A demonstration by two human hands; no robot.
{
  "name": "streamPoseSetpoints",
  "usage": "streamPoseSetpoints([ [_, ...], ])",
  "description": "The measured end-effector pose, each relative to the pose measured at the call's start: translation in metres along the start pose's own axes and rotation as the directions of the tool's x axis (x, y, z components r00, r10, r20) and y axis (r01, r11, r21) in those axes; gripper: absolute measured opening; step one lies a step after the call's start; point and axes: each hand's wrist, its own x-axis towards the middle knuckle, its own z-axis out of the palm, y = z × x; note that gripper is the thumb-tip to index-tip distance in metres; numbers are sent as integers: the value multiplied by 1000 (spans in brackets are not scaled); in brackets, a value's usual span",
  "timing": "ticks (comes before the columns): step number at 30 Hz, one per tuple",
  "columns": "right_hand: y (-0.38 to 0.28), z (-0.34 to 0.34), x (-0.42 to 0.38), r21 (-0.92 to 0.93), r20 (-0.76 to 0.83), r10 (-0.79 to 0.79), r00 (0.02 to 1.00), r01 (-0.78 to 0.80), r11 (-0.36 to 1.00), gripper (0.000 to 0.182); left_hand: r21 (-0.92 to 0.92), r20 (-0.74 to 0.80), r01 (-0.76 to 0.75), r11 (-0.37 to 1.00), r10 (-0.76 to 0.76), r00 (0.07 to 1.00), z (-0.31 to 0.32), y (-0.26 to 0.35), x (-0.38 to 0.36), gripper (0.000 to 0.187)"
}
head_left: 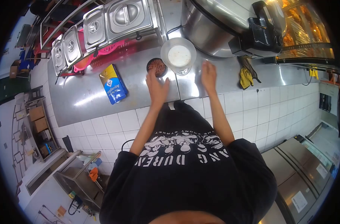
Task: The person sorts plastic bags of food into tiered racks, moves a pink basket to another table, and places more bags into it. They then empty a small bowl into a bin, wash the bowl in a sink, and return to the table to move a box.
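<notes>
My left hand [157, 89] reaches to a small round black bowl [157, 65] of reddish-brown bits. Its fingertips overlap the bowl's near rim, with the thumb held apart, and it grips nothing. Just right of that bowl stands a kitchen scale [184, 71] bearing a wide translucent bowl [192, 50] with something white in its middle. Beside the scale, on its right, my right hand [209, 76] hovers with fingers stretched out and nothing held. A blue and yellow packet [114, 85] lies on the steel counter [80, 102] to the left.
Behind the scale looms a large steel cooker [215, 31] with a black latch. Lidded steel pans [127, 16] sit in a rack at the back left. Yellow and black gloves [247, 74] lie on the right, near a lit glass food case [304, 30].
</notes>
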Motion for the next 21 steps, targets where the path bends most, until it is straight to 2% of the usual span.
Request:
streamPoseSetpoints([
  [1,-1,-20,2,-96,-74,-77,994,70,993,39,377,-69,-205,903,248,966,-6,0,11,83],
  [2,13,-40,12,-297,-155,-207,966,154,942,44,403,-4,-212,891,233,973,-10,-1,25,88],
  [3,30,-64,23,-490,-207,-344,916,208,847,49,402,-7,-212,891,234,972,-9,-9,36,88],
  [5,33,-117,40,-743,-296,-299,907,-22,669,57,342,168,-259,903,212,963,-8,-26,53,90],
  [6,36,-132,43,-771,-348,-172,922,-176,613,58,325,217,-209,922,143,966,-14,-26,58,93],
  [7,41,-145,43,-782,-407,-44,912,-324,532,59,326,218,-221,919,154,964,-21,-27,59,93],
  [8,52,-158,43,-776,-415,-43,909,-329,538,59,326,185,-176,929,120,976,-27,-30,55,93],
  [10,85,-175,47,-725,-273,169,947,-318,611,60,304,107,-99,948,70,992,-43,-35,45,93],
  [11,99,-178,46,-715,-278,171,945,-322,620,60,310,106,-110,944,80,991,-51,-26,41,93],
  [13,122,-177,37,-706,-219,46,975,-191,682,56,289,93,-131,948,109,990,-68,7,35,92],
  [14,126,-171,31,-700,-243,-25,970,-158,696,52,286,86,-223,932,207,975,-66,18,39,90],
  [15,128,-164,27,-695,-245,-32,969,-153,703,52,289,78,-229,929,215,973,-60,31,46,90],
  [18,120,-145,19,-707,-386,-162,908,-178,684,47,193,211,-352,916,311,927,-27,65,70,91],
  [21,122,-142,22,-688,-391,-154,908,-177,704,46,223,299,-464,857,393,869,20,55,98,93],
])
